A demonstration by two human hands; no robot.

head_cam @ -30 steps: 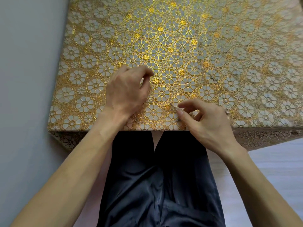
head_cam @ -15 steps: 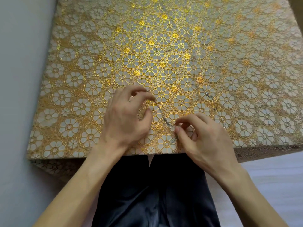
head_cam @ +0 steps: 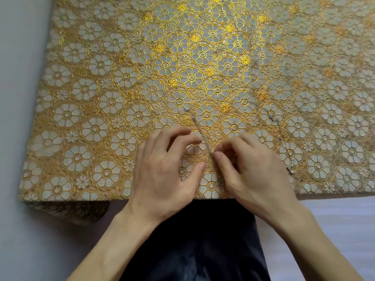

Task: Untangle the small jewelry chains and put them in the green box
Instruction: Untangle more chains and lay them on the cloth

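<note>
A thin silver chain (head_cam: 197, 126) lies straight on the gold flowered tablecloth (head_cam: 101, 102), running from a free end up and left down to my right hand (head_cam: 251, 175). My right hand pinches the chain's near part between thumb and forefinger. A short bit of chain shows below that hand near the table's front edge. My left hand (head_cam: 166, 167) hovers just left of the chain with loosely curled fingers and holds nothing. A second silver chain (head_cam: 274, 120) trails over the cloth to the right. The green box is out of view.
The cloth-covered table fills the upper view; its front edge (head_cam: 81, 199) runs just under my wrists. My dark-trousered lap (head_cam: 198, 240) is below. A grey wall is on the left and a pale floor on the right.
My left hand has let go of the chain's far end, which now lies on the cloth. Both hands sit closer together near the front edge. The view has tilted toward the table.
</note>
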